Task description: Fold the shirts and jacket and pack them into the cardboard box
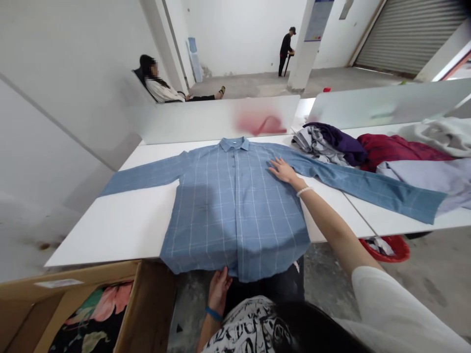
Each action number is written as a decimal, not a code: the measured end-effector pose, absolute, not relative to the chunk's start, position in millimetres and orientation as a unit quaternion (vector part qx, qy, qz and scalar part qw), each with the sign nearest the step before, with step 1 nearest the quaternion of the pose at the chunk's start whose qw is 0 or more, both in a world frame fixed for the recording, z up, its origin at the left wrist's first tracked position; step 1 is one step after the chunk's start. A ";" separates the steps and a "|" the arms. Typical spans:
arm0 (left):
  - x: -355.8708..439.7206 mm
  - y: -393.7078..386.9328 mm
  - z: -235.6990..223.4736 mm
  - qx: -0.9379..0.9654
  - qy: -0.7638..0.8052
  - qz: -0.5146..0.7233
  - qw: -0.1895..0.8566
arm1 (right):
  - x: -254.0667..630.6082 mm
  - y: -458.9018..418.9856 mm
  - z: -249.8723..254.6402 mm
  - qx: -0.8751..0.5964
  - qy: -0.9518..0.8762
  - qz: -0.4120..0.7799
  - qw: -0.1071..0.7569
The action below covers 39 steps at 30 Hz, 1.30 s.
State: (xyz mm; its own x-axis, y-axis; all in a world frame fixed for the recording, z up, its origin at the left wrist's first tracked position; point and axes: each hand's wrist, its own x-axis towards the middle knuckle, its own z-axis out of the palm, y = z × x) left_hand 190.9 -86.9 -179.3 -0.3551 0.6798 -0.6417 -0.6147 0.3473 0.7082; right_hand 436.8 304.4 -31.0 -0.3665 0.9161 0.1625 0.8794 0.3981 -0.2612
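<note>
A blue checked button-up shirt (213, 206) lies face up on the white table, collar toward the far side and both sleeves spread out. Its lower hem hangs over the near edge. There my left hand (220, 287), with a blue band at the wrist, pinches the hem near the front opening. On the shirt's right chest area rests my right hand (282, 170), palm down with the fingers spread, a pale beaded bracelet on its wrist. The right sleeve reaches across toward a heap of clothes.
Piled clothes (331, 142) lie at the right of the white table (136, 220). A frosted divider (217, 117) runs along the back. At lower left stands a cardboard box (147, 304) with floral cloth inside. A red basket (399, 250) sits below right. Two people are farther off.
</note>
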 end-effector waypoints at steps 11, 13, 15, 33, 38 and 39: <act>125.8 -91.0 -80.2 0.545 0.548 0.142 0.618 | 696.0 159.8 -57.2 -0.898 -0.277 -0.109 0.325; 130.8 -63.2 -37.7 0.623 0.471 0.126 0.611 | 720.1 136.8 -67.7 -0.919 -0.239 -0.113 0.292; 144.6 -28.6 -3.2 0.685 0.436 0.139 0.567 | 733.9 128.3 -70.8 -0.928 -0.229 -0.100 0.275; 297.5 176.3 -53.2 0.642 0.345 0.392 0.562 | 671.9 192.7 45.9 -0.813 -0.327 -0.106 0.470; 253.3 199.9 -39.4 0.326 0.278 0.526 0.735 | 512.5 209.3 70.7 -0.588 -0.626 -0.045 0.511; 242.2 204.3 -36.7 0.279 0.261 0.544 0.747 | 479.1 204.3 63.3 -0.518 -0.721 -0.011 0.460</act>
State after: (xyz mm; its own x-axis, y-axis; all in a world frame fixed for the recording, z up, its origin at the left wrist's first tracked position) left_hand 242.2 204.3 -36.7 0.2711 0.9588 -0.0853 -0.6673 0.2511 0.7012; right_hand 479.1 204.3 63.3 -0.0387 0.7368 0.6750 0.7574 0.4623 -0.4611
